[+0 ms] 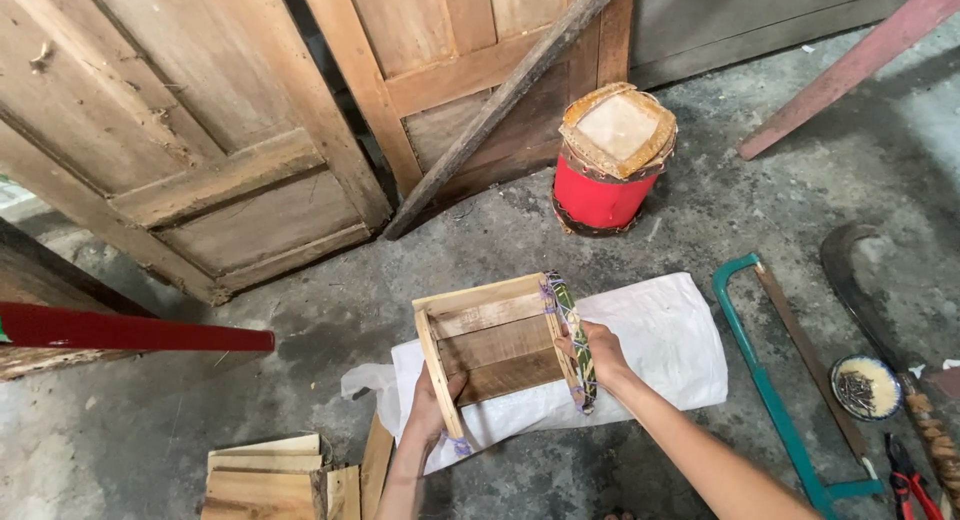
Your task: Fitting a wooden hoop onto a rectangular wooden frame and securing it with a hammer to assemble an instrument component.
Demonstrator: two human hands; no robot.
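Observation:
I hold a small open wooden crate [495, 342] of pale slats above a white woven sack [660, 350] spread on the concrete floor. My left hand [432, 405] grips the crate's near left corner. My right hand [597, 352] clasps its right side, fingers over a green patterned strap [572, 325] that runs along that edge. The crate's open side faces me, showing the slatted bottom.
A red drum-like stool [608, 160] stands beyond the crate by leaning wooden doors [230, 140]. A teal-framed hacksaw [785, 400], a curved blade [860, 280], a bowl of nails [865, 386] and red pliers [910, 480] lie right. Loose wood slats [280, 475] lie near left, and a red bar [130, 332] points in from the left.

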